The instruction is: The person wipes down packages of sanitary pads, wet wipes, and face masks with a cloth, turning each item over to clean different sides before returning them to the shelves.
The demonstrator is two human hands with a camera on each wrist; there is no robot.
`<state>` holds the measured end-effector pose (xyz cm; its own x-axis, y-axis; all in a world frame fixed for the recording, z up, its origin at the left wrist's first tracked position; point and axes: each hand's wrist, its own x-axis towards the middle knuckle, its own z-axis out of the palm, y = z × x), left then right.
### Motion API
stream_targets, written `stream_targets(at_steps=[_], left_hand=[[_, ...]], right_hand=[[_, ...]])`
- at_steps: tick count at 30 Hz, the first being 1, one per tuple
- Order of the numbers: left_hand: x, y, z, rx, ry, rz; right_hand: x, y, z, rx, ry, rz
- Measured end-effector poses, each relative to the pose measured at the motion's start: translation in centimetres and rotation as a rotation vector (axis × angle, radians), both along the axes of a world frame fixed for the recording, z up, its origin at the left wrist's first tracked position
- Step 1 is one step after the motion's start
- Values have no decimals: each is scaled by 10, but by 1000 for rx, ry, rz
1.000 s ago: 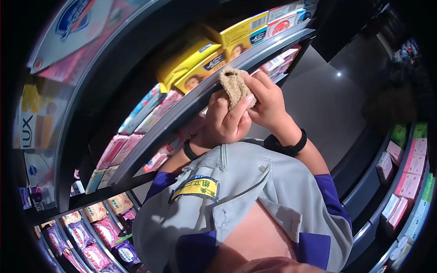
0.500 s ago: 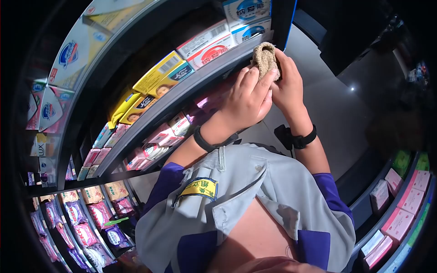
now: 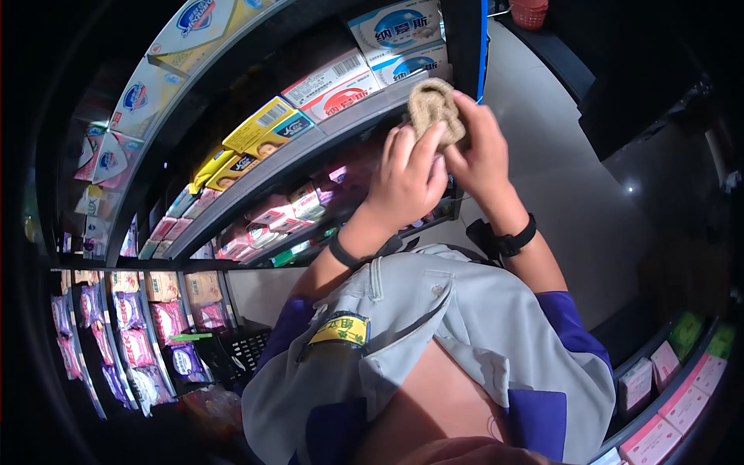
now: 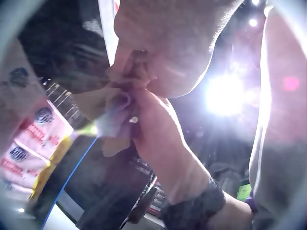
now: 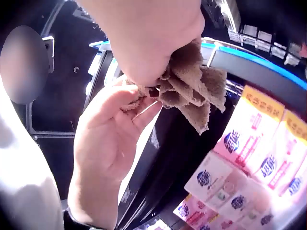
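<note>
A folded tan cloth [image 3: 430, 112] is held up by both hands beside a shelf front. My left hand [image 3: 407, 174] grips its lower part, and my right hand [image 3: 484, 147] holds its right side with bent fingers. In the right wrist view, the cloth [image 5: 196, 93] hangs in several loose folds below my right hand [image 5: 148, 38], while my left hand [image 5: 108, 124] pinches its other end. Glare blurs the left wrist view, where my left hand [image 4: 168, 43] is near my right hand [image 4: 160, 139]; fingertips are partly hidden.
Boxed soaps [image 3: 329, 89] line the curved shelf [image 3: 310, 139] at upper left. Bagged goods [image 3: 139, 349] fill a rack at lower left, and pink boxes [image 3: 686, 403] stand at lower right. A red basket [image 3: 529, 13] is at the top, beyond the grey floor [image 3: 535, 124].
The head view has swung along the shelves, bringing blue-and-white boxes and the red basket into sight. Both hands have kept hold of the cloth, whose folds have shifted.
</note>
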<state>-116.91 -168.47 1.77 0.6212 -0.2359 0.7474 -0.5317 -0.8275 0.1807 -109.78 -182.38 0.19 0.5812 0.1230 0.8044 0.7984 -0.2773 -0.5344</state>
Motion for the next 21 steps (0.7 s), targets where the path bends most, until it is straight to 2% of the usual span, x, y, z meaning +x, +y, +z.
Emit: stream_targets(at_steps=[4,6,8,11,13,14,15,16,19,21], left_hand=[[33,-33,20,33,-122,-76],[40,-42,18,23,-87,-75],[44,-46,10,-48,7,55],[36,-47,-17,-78,168,149],[33,-45,-34,-54,235,152],[33,-44,-42,-48,353,148],[32,-47,-42,-44,471,146],[33,-50,-41,-41,473,133],[34,-66,-20,-68,147,105],[39,-71,-12,-120,72,120]], right_hand=[[27,-17,7,112,-42,-127],[38,-18,3,149,-43,-148],[36,-23,-7,8,76,-85],[18,-28,-26,-193,258,-21],[13,-32,-49,-321,346,-4],[10,-35,-58,-395,420,17],[8,-39,-61,-367,431,34],[8,-42,-61,-364,435,22],[14,-49,-46,-165,256,12],[19,-52,-23,-113,182,24]])
